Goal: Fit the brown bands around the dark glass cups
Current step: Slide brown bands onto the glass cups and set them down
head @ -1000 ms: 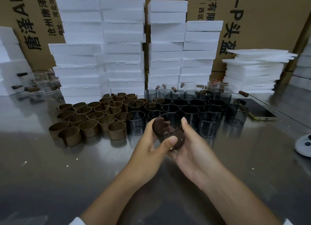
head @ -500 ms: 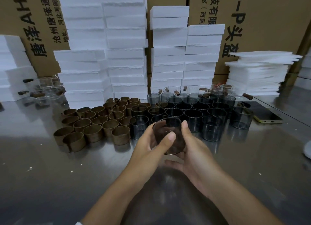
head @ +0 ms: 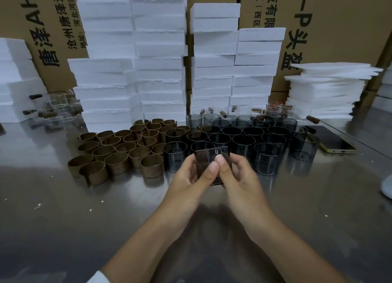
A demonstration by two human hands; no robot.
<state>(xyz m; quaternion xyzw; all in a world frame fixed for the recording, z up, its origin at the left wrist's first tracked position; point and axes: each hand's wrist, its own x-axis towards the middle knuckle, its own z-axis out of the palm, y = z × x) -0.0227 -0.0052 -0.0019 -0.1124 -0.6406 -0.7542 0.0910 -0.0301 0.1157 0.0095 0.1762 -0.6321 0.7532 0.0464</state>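
Both hands hold one dark glass cup (head: 206,158) above the steel table (head: 63,219), with a brown band around its body. My left hand (head: 191,178) grips its left side, thumb across the front. My right hand (head: 237,174) grips the right side, thumb pressed beside the left thumb. The cup stands nearly upright, rim up. Several loose brown bands (head: 118,153) stand in rows to the left. Several bare dark glass cups (head: 244,138) stand in rows behind and to the right of my hands.
Stacks of white foam blocks (head: 131,66) and cardboard boxes (head: 331,24) line the back. A phone (head: 333,141) lies at right beside thin foam sheets (head: 326,92). Clear glasses (head: 57,109) stand at far left. A white object (head: 387,185) sits at the right edge.
The cup has turned from tilted, mouth toward me, to nearly upright. Both thumbs have come together on its front.
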